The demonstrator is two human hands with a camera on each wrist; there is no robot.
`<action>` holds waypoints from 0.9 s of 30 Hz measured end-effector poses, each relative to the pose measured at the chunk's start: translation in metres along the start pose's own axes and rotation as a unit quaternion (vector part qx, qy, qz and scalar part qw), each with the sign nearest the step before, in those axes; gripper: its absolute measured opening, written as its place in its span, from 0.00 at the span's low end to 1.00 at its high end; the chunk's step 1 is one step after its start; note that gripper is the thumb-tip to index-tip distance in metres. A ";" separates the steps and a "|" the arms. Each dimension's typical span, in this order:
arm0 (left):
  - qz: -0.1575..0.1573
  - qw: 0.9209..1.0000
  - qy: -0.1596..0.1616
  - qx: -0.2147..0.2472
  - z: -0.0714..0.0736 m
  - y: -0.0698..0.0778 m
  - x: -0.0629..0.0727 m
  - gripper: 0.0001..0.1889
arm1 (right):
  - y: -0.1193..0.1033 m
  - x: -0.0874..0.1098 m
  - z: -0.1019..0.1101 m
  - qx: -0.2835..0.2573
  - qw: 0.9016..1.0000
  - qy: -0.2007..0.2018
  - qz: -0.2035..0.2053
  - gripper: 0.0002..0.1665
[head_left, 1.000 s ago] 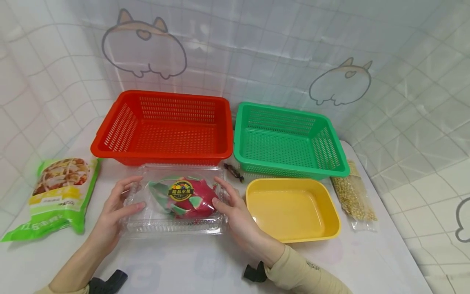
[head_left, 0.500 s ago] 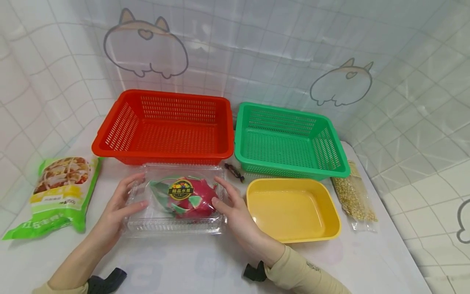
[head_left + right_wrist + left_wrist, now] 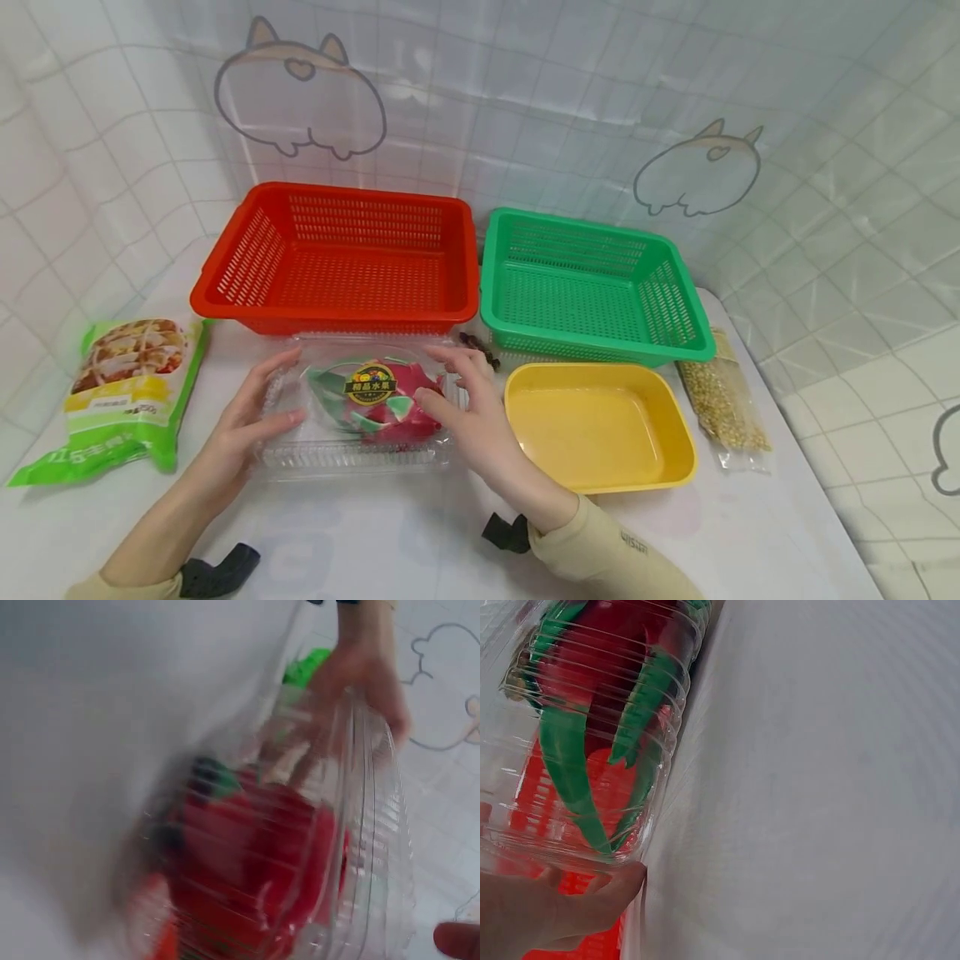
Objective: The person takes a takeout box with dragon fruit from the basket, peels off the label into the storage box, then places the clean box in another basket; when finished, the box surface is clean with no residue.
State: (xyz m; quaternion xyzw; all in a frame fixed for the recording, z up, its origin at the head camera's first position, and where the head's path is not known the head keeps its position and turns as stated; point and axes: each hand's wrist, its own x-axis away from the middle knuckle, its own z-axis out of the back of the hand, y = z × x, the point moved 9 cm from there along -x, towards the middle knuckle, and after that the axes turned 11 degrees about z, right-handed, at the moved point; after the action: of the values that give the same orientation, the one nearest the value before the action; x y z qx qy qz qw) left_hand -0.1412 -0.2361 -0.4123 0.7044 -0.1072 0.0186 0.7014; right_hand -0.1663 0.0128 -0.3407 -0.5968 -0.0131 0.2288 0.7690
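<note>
A clear plastic clamshell box [image 3: 330,454] with a black and gold label lies on the table before the red basket. Inside it shows a dragon fruit [image 3: 408,417], pink-red with green scales. My left hand [image 3: 243,421] holds the box's left end, thumb near the front and fingers toward the back; in the left wrist view its thumb [image 3: 630,885] is right at the box's end. My right hand [image 3: 480,417] spreads over the right end, thumb and forefinger apart and overlapping the lid in the head view. The right wrist view is blurred.
Behind the box stand a red basket [image 3: 360,317] and a green basket [image 3: 592,342]. A yellow tub [image 3: 600,433] sits to the right. A dark wrapped candy [image 3: 487,354] is partly hidden by my right hand. Food bags flank the sides: one green [image 3: 123,400], one of yellowish grains [image 3: 723,400].
My right hand has shifted a little left and up over the box's right end, partly covering the candy. The left hand and the box have hardly moved.
</note>
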 end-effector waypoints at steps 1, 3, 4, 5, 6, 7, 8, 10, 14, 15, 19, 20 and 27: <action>-0.001 1.000 0.000 -0.001 0.000 0.000 0.000 0.36 | -0.001 -0.003 -0.003 0.006 1.000 -0.009 -0.001 0.27; -0.002 1.000 -0.001 -0.002 -0.001 0.001 -0.001 0.37 | -0.001 -0.010 -0.010 0.017 0.999 -0.030 -0.006 0.26; -0.003 1.000 0.000 -0.003 -0.001 0.001 -0.001 0.37 | -0.001 -0.014 -0.014 0.025 0.999 -0.039 -0.004 0.26; -0.005 1.000 -0.001 -0.002 -0.002 0.002 -0.001 0.37 | 0.000 -0.018 -0.017 0.031 0.998 -0.048 -0.005 0.26; -0.005 1.000 -0.001 -0.001 -0.002 0.002 -0.001 0.37 | 0.001 -0.021 -0.021 0.037 0.998 -0.056 -0.003 0.27; -0.005 1.000 0.000 -0.001 -0.002 0.002 -0.001 0.37 | 0.002 -0.024 -0.024 0.044 0.997 -0.062 0.001 0.26; -0.006 1.000 0.001 -0.001 -0.003 0.003 -0.001 0.37 | 0.003 -0.026 -0.026 0.049 0.996 -0.068 0.007 0.26; -0.007 1.000 0.004 -0.004 -0.003 0.003 -0.001 0.37 | 0.003 -0.028 -0.031 0.059 0.995 -0.076 0.022 0.26; -0.011 1.000 0.012 -0.011 -0.003 0.005 0.000 0.37 | 0.000 -0.028 -0.035 0.081 0.993 -0.074 0.052 0.23; -0.012 1.000 0.014 -0.012 -0.002 0.005 0.001 0.37 | -0.001 -0.027 -0.035 0.086 0.992 -0.072 0.058 0.22; -0.018 1.000 0.017 -0.014 -0.001 0.006 0.001 0.37 | -0.004 -0.025 -0.036 0.091 0.991 -0.065 0.070 0.20; -0.019 1.000 0.018 -0.015 -0.001 0.006 0.002 0.38 | -0.004 -0.025 -0.037 0.091 0.991 -0.064 0.070 0.20; -0.022 0.999 0.025 -0.027 -0.001 0.006 0.002 0.38 | -0.003 -0.024 -0.038 0.121 0.988 -0.050 0.085 0.18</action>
State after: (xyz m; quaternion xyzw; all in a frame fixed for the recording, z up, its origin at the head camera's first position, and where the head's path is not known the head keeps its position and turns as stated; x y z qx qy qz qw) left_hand -0.1404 -0.2353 -0.4060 0.6864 -0.0749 0.0178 0.7231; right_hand -0.1757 -0.0317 -0.3425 -0.4860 0.0267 0.3224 0.8119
